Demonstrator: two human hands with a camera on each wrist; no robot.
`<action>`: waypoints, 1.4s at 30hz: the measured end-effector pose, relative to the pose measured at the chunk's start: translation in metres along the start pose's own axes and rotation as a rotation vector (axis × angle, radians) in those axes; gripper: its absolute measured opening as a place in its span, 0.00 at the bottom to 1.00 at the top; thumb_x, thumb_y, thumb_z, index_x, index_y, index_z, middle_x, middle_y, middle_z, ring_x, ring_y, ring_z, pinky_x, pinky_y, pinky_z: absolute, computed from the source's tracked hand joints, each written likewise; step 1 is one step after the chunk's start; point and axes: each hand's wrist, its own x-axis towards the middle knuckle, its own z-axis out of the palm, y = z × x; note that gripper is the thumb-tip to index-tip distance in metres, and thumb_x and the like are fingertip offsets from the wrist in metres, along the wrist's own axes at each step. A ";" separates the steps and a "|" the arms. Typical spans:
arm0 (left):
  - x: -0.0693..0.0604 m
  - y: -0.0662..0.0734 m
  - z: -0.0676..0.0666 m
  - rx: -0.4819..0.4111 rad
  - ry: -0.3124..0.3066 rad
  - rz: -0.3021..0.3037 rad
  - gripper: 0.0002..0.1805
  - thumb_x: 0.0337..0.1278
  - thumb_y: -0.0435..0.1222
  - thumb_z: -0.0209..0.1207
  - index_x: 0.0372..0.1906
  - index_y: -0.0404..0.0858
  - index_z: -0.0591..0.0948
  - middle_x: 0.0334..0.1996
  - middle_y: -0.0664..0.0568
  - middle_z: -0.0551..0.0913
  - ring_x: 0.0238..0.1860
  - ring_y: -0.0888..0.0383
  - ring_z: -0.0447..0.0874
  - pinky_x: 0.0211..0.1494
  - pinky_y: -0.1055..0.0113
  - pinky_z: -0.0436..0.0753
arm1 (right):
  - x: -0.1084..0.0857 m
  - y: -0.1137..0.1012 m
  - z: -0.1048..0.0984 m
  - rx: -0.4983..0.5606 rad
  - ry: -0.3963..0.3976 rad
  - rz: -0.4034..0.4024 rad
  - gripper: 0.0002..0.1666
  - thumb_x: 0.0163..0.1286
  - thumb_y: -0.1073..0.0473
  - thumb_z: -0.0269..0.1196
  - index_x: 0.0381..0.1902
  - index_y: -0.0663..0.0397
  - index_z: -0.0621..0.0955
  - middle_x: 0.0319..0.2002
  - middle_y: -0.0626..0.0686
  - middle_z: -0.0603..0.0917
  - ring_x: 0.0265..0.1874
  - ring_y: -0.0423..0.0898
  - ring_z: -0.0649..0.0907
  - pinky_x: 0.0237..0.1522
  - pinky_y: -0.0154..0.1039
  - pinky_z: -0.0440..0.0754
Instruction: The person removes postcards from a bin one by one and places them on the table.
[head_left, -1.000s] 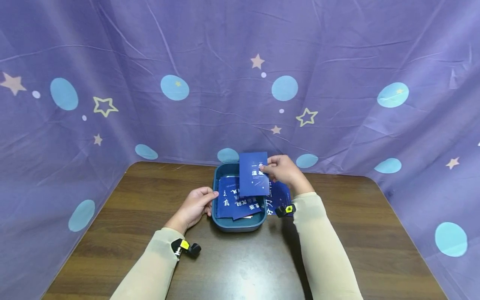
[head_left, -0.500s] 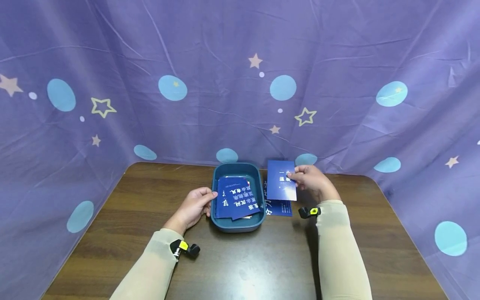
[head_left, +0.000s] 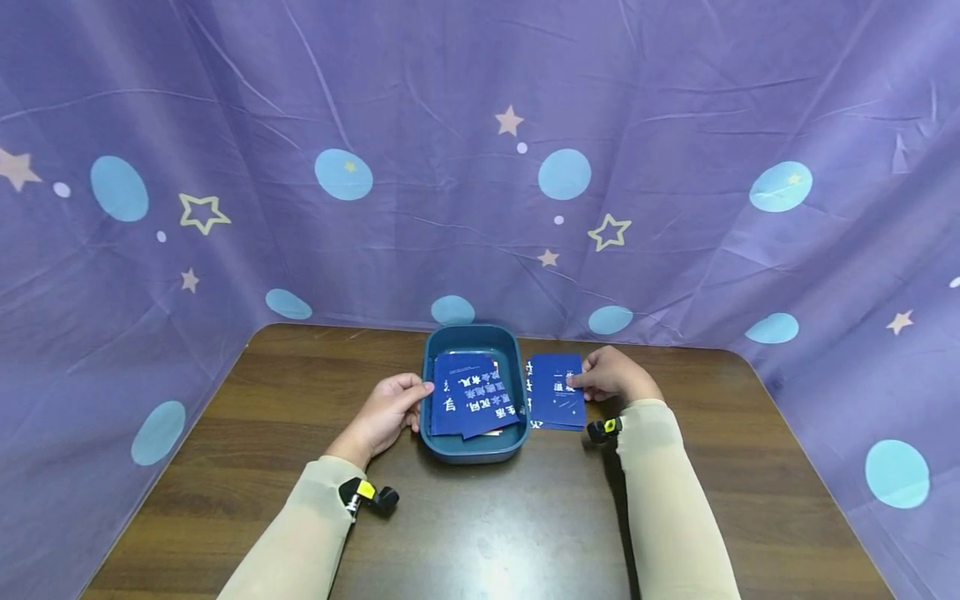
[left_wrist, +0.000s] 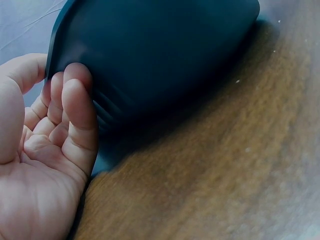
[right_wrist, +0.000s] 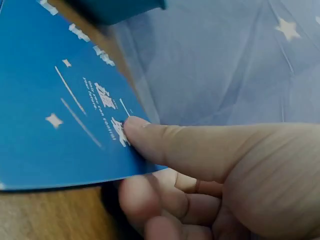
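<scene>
A dark teal rectangular bin (head_left: 471, 455) stands on the table near its far edge. Inside it lie several blue cards (head_left: 468, 392) printed with white characters, overlapping at angles. My left hand (head_left: 384, 417) grips the bin's left wall, thumb over the rim and fingers against the outside, as the left wrist view shows. To the right of the bin, my right hand (head_left: 617, 375) pinches a blue card (head_left: 555, 404) by its right edge, thumb on top. That card lies over other blue cards, whose white characters (head_left: 529, 383) peek out at the left.
The brown wooden table (head_left: 480, 533) reaches to a purple curtain (head_left: 465, 233) with stars and blue ovals, which hangs along the back and both sides. Each wrist wears a small black camera, such as the left camera (head_left: 384, 500).
My right hand has carried the card from above the bin to the right, then lowered it onto the cards beside the bin. The left hand keeps its grip on the bin.
</scene>
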 end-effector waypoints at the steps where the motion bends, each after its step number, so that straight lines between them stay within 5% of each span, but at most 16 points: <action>1: 0.000 0.000 0.000 0.000 0.000 0.000 0.12 0.86 0.34 0.59 0.37 0.36 0.79 0.22 0.58 0.76 0.18 0.64 0.76 0.23 0.74 0.81 | -0.001 -0.001 0.002 -0.015 0.011 0.004 0.22 0.74 0.54 0.80 0.25 0.51 0.80 0.20 0.48 0.86 0.21 0.40 0.84 0.28 0.34 0.88; 11: 0.001 -0.002 0.000 -0.005 -0.002 0.017 0.13 0.86 0.34 0.60 0.36 0.36 0.79 0.21 0.58 0.77 0.17 0.64 0.76 0.21 0.74 0.80 | -0.006 -0.017 0.010 -0.132 0.079 0.061 0.25 0.70 0.53 0.82 0.25 0.51 0.77 0.22 0.50 0.85 0.24 0.44 0.85 0.30 0.39 0.91; 24: 0.001 -0.002 -0.002 0.009 0.005 0.006 0.13 0.86 0.35 0.61 0.37 0.35 0.79 0.22 0.57 0.76 0.18 0.64 0.76 0.22 0.74 0.81 | 0.000 -0.006 0.006 -0.064 0.047 0.024 0.21 0.72 0.50 0.81 0.28 0.51 0.81 0.23 0.48 0.84 0.24 0.42 0.83 0.27 0.37 0.88; 31: 0.001 -0.001 -0.001 0.013 -0.004 0.001 0.13 0.86 0.36 0.61 0.37 0.36 0.79 0.23 0.57 0.76 0.18 0.64 0.76 0.23 0.73 0.81 | -0.002 0.002 -0.006 -0.015 0.036 0.001 0.20 0.77 0.43 0.76 0.38 0.53 0.87 0.31 0.50 0.87 0.31 0.46 0.86 0.32 0.38 0.87; 42: 0.000 -0.001 -0.002 0.006 -0.005 0.005 0.13 0.85 0.36 0.61 0.37 0.37 0.79 0.22 0.57 0.76 0.18 0.63 0.76 0.23 0.73 0.81 | -0.021 -0.052 -0.001 0.093 0.059 -0.163 0.17 0.81 0.47 0.73 0.48 0.55 0.85 0.33 0.51 0.87 0.35 0.50 0.88 0.38 0.41 0.88</action>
